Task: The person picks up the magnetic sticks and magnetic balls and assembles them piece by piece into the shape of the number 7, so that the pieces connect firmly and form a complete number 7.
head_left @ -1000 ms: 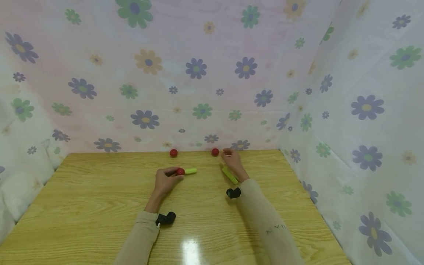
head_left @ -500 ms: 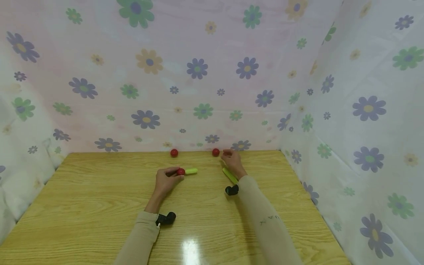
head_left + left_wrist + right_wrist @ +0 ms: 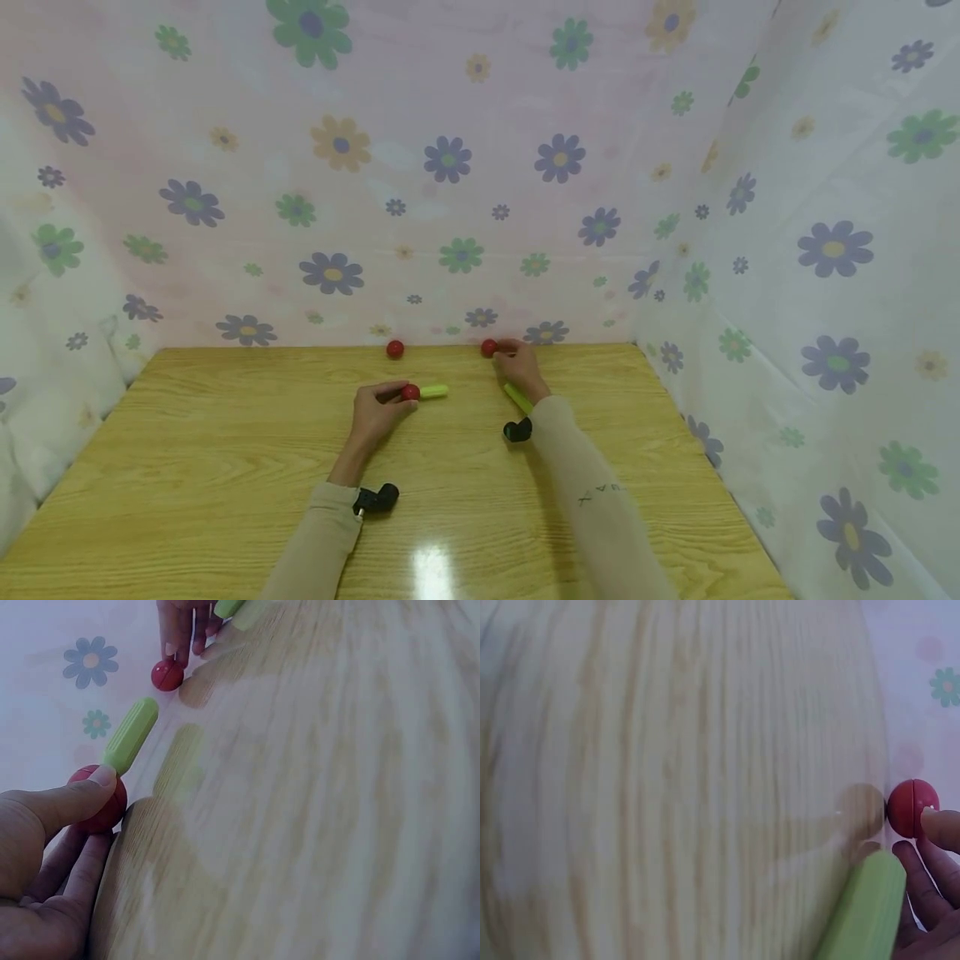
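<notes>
My left hand [image 3: 375, 412] pinches a red ball [image 3: 105, 806] with a seam round it, between thumb and fingers. A light green ribbed stick [image 3: 132, 736] lies end-on against that ball, pointing to the right. At the back of the table my right hand [image 3: 519, 368] grips a second red ball [image 3: 909, 808], its thumb over the seamed side and its fingers round beneath. Another green stick [image 3: 870, 911] lies slantwise under the right wrist, partly hidden by the sleeve in the head view.
A third red ball [image 3: 395, 349] rests at the table's back edge, left of the right hand. The wood-grain table [image 3: 225, 450] meets a flower-print cloth [image 3: 375, 250] at the back and right. Each wrist carries a small black camera [image 3: 378, 498].
My right hand has moved slightly left and closed on the red ball at the back, which it stood apart from before. The left hand keeps its hold, unmoved.
</notes>
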A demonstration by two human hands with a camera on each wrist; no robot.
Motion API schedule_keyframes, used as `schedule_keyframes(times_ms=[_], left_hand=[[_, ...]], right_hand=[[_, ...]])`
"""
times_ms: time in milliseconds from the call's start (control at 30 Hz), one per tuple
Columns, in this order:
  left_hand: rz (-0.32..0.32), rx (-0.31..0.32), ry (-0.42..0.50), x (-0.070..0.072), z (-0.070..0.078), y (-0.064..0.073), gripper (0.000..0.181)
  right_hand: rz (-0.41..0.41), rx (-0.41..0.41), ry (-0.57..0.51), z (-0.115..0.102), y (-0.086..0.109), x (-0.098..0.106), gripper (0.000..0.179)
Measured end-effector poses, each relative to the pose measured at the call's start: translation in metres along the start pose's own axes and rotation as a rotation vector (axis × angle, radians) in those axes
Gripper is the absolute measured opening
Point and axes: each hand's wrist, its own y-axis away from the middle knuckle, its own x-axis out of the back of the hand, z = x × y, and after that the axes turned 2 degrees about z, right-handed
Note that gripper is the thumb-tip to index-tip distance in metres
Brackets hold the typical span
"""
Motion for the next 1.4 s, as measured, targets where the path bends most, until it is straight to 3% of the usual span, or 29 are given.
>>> schedule_keyframes(times_ms=[233,667,1033,1400], left_hand=[[0.001,-0.005,0.009,-0.002,-0.002,0.002,0.041],[0.033,0.0,-0.012,0.0,0.001,-0.001,0.04],[0.032,-0.015,0.004,-0.003,0.0,0.002,0.04],[0.027,-0.011,-0.003,-0.003,-0.001,0.004,0.041]], right_hand=[[0.007,-0.01,-0.017,0.004,0.0,-0.009,0.044],[0.037,-0.04,0.158,-0.007,-0.01,-0.018,0.041],[0.06,-0.028,0.043,-0.001,-0.006,-0.017,0.036],[0.003,-0.064,-0.032,0.002,0.0,-0.009,0.036]])
